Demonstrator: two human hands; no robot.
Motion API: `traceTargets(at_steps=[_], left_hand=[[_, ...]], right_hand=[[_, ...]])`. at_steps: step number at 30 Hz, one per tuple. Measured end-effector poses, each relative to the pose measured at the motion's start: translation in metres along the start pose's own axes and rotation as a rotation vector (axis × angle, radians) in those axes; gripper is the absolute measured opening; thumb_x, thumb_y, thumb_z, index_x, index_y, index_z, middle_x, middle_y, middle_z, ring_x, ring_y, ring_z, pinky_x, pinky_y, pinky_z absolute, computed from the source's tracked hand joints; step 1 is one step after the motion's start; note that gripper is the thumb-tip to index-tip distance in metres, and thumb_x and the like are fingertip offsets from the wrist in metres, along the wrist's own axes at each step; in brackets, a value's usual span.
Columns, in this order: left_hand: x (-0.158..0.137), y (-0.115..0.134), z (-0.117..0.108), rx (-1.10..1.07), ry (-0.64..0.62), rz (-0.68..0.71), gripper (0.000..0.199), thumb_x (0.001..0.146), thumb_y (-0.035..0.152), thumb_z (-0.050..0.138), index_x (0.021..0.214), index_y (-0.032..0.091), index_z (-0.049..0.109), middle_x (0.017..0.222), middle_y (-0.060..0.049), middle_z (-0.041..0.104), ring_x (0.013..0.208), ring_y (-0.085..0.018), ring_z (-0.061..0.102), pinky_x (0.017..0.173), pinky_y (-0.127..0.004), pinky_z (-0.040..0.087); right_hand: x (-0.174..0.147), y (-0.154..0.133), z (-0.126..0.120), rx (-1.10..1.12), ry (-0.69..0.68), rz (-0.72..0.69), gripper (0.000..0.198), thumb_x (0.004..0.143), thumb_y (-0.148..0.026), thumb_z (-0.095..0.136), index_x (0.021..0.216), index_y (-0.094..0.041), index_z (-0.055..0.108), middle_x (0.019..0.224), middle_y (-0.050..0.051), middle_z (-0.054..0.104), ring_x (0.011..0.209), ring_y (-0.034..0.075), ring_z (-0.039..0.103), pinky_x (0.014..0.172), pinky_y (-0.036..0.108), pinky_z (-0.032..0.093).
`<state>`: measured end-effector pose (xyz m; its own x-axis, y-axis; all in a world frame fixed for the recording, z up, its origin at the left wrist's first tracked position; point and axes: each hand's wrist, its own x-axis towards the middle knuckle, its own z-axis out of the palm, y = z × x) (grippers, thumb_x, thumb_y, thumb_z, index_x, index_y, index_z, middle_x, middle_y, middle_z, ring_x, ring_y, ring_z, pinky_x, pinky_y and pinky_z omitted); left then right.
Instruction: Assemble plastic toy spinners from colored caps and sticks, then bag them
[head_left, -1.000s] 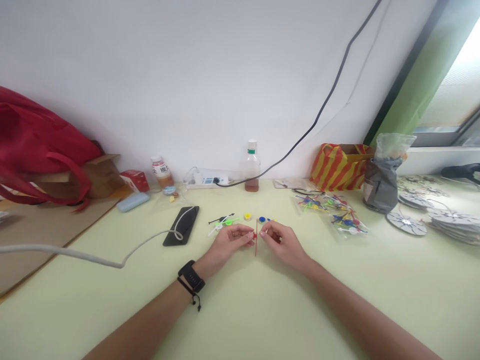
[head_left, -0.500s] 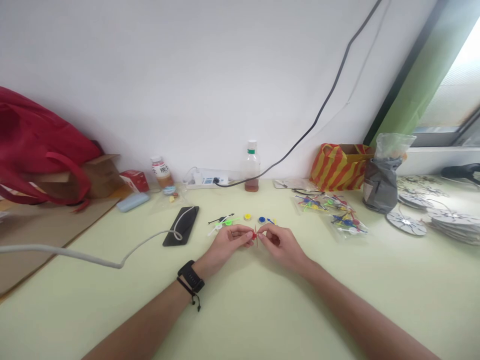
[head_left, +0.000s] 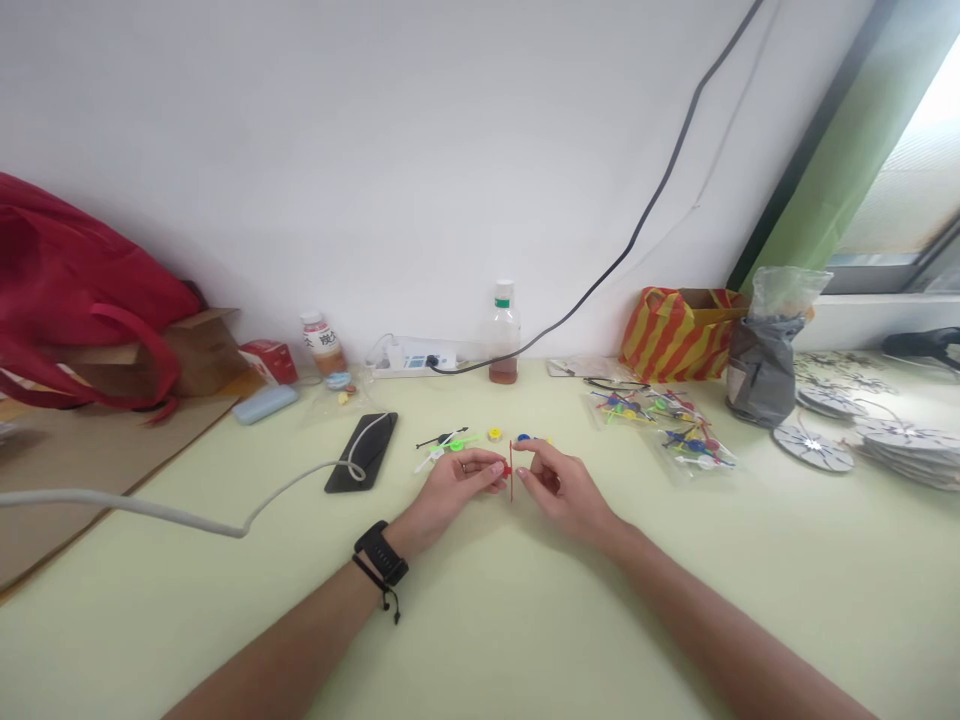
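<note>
Left hand (head_left: 463, 482): 1 red piece (head_left: 508, 470), right hand (head_left: 561, 487) perhaps touching; 1 yellow disc (head_left: 495, 435).

Left-hand drink bottle (head_left: 326, 350): bold dark Chinese characters on white label (head_left: 321, 339), cut off by the curve, not surely legible. Red box (head_left: 270, 361): pale print, too small to read. No other wording readable.

Red piece (head_left: 508, 470) in left fingers (head_left: 489, 475)
</note>
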<state>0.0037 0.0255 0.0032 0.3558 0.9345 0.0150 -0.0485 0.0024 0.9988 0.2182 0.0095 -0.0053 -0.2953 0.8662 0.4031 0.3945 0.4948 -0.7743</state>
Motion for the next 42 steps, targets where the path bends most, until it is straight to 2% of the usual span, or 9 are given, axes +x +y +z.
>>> traceTargets(at_steps=[6,8,11,13,15,21,26,31,42], left_hand=[[0.000,0.001,0.000,-0.029,0.010,-0.023,0.032,0.084,0.044,0.078,0.099,0.016,0.078,0.091,-0.009,0.075,0.083,-0.019,0.068,0.082,-0.031,0.053],[0.001,0.001,0.000,-0.056,0.012,-0.030,0.032,0.084,0.044,0.078,0.095,0.015,0.078,0.090,-0.009,0.074,0.081,-0.019,0.068,0.080,-0.031,0.053],[0.000,0.002,0.000,-0.067,0.014,-0.037,0.032,0.084,0.043,0.078,0.094,0.014,0.078,0.089,-0.010,0.074,0.080,-0.019,0.067,0.079,-0.031,0.053],[0.000,0.002,0.000,-0.063,0.014,-0.042,0.031,0.083,0.043,0.079,0.095,0.014,0.078,0.089,-0.010,0.074,0.081,-0.019,0.068,0.078,-0.030,0.053],[-0.001,0.003,0.000,-0.064,0.013,-0.046,0.030,0.084,0.042,0.079,0.094,0.014,0.078,0.088,-0.009,0.074,0.081,-0.018,0.067,0.078,-0.029,0.052],[-0.001,0.004,0.000,-0.074,0.021,-0.045,0.029,0.084,0.042,0.078,0.094,0.015,0.077,0.089,-0.009,0.074,0.080,-0.018,0.067,0.078,-0.028,0.052],[0.002,0.000,-0.003,-0.137,0.045,-0.039,0.028,0.085,0.040,0.079,0.098,0.016,0.077,0.099,-0.009,0.076,0.082,-0.016,0.068,0.081,-0.028,0.053],[0.004,0.000,-0.005,-0.218,0.096,-0.050,0.031,0.084,0.038,0.080,0.105,0.016,0.076,0.102,-0.010,0.076,0.086,-0.017,0.071,0.087,-0.031,0.055],[0.003,0.007,-0.006,-0.376,0.140,-0.076,0.030,0.082,0.026,0.082,0.109,0.015,0.075,0.113,-0.012,0.077,0.101,-0.021,0.073,0.104,-0.036,0.052]], right_hand=[[-0.002,-0.005,-0.001,-0.105,0.019,-0.024,0.063,0.097,-0.030,0.050,0.157,-0.030,0.031,0.091,0.001,0.057,0.058,0.012,0.044,0.057,0.026,0.041],[-0.002,-0.007,-0.002,-0.166,0.019,-0.076,0.060,0.098,-0.032,0.049,0.156,-0.030,0.034,0.099,0.003,0.058,0.060,0.013,0.045,0.060,0.027,0.043],[-0.001,-0.009,-0.003,-0.284,0.036,-0.133,0.028,0.099,-0.038,0.049,0.113,-0.023,0.069,0.104,0.007,0.057,0.067,0.014,0.049,0.067,0.030,0.044],[0.000,-0.010,-0.004,-0.331,0.086,-0.116,0.040,0.102,-0.040,0.046,0.072,-0.020,0.065,0.092,0.007,0.055,0.070,0.015,0.051,0.068,0.031,0.042],[0.001,-0.012,-0.005,-0.314,0.123,-0.086,0.049,0.104,-0.038,0.041,0.059,-0.020,0.052,0.082,0.005,0.051,0.070,0.015,0.052,0.067,0.030,0.041],[0.003,-0.006,-0.007,-0.328,0.105,-0.051,0.026,0.099,-0.033,0.050,0.075,-0.022,0.056,0.079,0.002,0.058,0.068,0.015,0.053,0.065,0.028,0.039],[0.007,0.013,-0.015,-0.437,0.134,0.136,0.009,0.092,-0.030,0.055,0.097,-0.024,0.061,0.080,-0.001,0.062,0.068,0.016,0.056,0.062,0.028,0.036],[0.009,0.025,-0.024,-0.580,0.120,0.252,0.004,0.088,-0.027,0.061,0.089,-0.023,0.062,0.080,0.000,0.064,0.072,0.016,0.056,0.061,0.028,0.032],[0.011,0.029,-0.026,-0.611,0.045,0.253,0.011,0.089,-0.018,0.060,0.080,-0.021,0.067,0.084,0.003,0.066,0.078,0.017,0.059,0.062,0.028,0.030]])
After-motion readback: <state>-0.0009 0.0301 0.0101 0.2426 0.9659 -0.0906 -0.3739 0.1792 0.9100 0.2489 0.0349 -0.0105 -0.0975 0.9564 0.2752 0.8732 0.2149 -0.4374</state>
